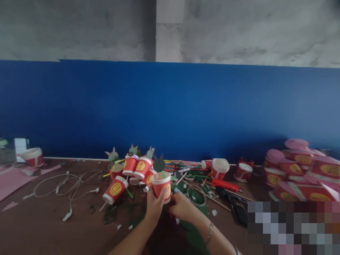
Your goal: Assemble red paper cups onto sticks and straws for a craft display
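Note:
My left hand (155, 205) is wrapped round a red paper cup (158, 181) with a white rim and a yellow round print. A dark eared paper cutout (159, 165) stands up from the cup's mouth. Just right of the cup's base is my right hand (183, 207), its fingers curled closed; whatever may be in them is hidden. Behind and left of the held cup lies a group of similar red cups (142, 167), several with eared cutouts and thin sticks. One more such cup (115, 190) leans on its side in front of that group.
Tangled white earphones (67, 215) lie left, beside pink paper (16, 182). Coloured sticks (183, 165), a tape ring (196, 195), a red-handled tool (225, 185) and a black tool (235, 207) lie right. Pink-trimmed cups (302, 170) are piled far right. A blue wall panel (170, 109) rises behind.

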`<state>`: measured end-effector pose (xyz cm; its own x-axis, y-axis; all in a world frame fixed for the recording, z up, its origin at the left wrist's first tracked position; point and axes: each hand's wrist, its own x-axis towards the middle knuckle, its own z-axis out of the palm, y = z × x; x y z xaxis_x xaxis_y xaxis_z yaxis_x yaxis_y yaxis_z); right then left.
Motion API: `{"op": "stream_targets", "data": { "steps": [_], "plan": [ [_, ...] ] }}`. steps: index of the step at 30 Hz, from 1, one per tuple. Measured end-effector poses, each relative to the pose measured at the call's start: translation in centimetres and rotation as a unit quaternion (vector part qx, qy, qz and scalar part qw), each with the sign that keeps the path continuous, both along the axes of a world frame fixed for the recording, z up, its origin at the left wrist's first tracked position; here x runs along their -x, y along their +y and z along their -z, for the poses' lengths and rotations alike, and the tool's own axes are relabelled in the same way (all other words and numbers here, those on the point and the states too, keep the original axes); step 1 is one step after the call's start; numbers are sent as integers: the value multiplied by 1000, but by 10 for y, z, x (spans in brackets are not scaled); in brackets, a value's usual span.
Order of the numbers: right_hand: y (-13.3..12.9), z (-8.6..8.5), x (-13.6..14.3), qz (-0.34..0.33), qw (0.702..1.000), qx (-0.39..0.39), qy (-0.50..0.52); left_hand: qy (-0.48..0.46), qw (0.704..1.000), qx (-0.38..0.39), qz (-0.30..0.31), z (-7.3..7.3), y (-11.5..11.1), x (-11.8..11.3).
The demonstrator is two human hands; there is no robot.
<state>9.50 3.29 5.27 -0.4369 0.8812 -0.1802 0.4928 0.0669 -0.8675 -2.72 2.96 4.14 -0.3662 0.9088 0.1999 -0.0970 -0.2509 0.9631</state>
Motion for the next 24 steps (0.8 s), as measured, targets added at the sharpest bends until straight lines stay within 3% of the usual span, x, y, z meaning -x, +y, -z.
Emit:
{"op": "stream_targets", "data": {
  "steps": [6,12,17,24],
  "plan": [
    [-1,3,-2,-33,998,35,-35,-16,999,-18,27,0,0,0],
    [-2,-2,2,-3,1000,-21,7,17,1000,-6,-3,0,0,1],
    [-3,-3,1,-39,999,13,-31,9,1000,-13,1,-2,-2,2],
    [-3,-5,0,-33,999,10,-37,-3,1000,-4,-8,-1,0,2]
  ]
}}
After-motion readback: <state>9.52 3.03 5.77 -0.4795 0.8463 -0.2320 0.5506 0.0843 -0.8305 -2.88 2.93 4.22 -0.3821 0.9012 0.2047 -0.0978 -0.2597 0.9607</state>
